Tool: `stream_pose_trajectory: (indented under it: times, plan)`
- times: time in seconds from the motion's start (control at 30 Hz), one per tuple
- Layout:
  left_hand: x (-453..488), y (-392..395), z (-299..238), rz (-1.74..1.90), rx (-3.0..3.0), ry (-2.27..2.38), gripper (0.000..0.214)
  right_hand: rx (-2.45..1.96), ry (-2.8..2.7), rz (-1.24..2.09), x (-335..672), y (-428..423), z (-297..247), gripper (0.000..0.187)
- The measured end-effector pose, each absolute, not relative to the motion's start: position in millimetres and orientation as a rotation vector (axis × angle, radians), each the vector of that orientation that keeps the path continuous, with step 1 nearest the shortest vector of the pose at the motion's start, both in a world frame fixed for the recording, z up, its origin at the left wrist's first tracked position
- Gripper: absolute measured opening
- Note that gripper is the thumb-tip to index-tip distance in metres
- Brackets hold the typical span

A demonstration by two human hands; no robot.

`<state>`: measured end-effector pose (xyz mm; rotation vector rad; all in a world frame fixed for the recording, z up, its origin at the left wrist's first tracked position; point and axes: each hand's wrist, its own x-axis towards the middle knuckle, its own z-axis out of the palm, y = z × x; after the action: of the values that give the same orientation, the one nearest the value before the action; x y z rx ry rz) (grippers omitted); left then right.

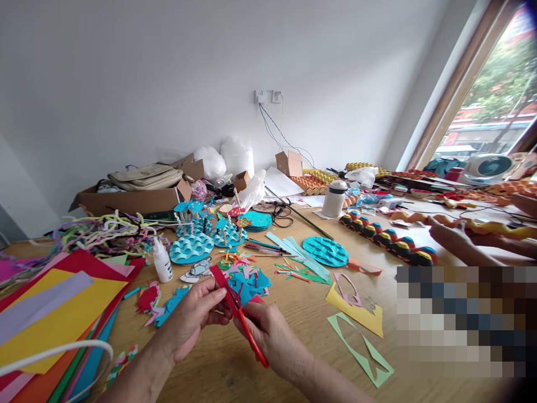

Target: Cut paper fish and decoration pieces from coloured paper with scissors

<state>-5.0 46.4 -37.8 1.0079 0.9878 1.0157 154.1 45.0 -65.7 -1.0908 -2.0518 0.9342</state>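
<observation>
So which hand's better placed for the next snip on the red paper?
Right, most likely. The right hand has its grip on the red scissors, with the blades at the red paper. The left hand pinches that paper and sits clear of the scissor handles.

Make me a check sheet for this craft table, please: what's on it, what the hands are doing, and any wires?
Surface: wooden table, mostly covered with paper craft.
Job's things: red paper strip; red-handled scissors, blades at the strip.
Clutter: coloured paper sheets, pipe cleaners, glue bottle, blue wave discs, paper scraps, cardboard box.
Hands: left hand pinches the strip; right hand holds the scissors.
Cables: wires hang from wall sockets; black cable lies on the table.
Surroundings: white wall, window, another person's hands.
</observation>
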Motion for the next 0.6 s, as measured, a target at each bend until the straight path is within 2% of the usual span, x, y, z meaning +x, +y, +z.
stream_pose_trajectory:
  times: [0.6]
  plan:
    - [-7.3,47.8,-40.2,1.053,0.920,0.982,0.012,-1.137,-2.013,1.062,152.7,42.6,-64.4,0.036]
